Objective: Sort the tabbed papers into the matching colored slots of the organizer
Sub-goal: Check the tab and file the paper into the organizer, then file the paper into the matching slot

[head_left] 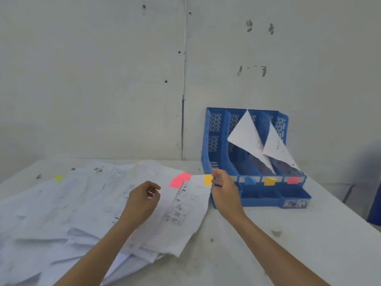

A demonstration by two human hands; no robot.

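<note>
A loose pile of white printed papers (86, 207) covers the left of the table. The top sheet (185, 211) carries an orange-yellow tab (208, 179) at its far right corner, and my right hand (223, 193) pinches that corner beside the tab. Pink tabs (179, 180) stick out just left of it. My left hand (142, 201) hovers over the pile with fingers loosely curled, holding nothing. The blue organizer (214, 141) stands at the right with blue (249, 180), yellow (269, 181) and pink (292, 180) slot labels. Two sheets (247, 135) lean in its middle slots.
A yellow-green tab (59, 178) shows at the pile's far left. The white wall stands right behind the organizer. The table edge (350, 205) runs diagonally at the right, with a dark blue object (375, 203) beyond it.
</note>
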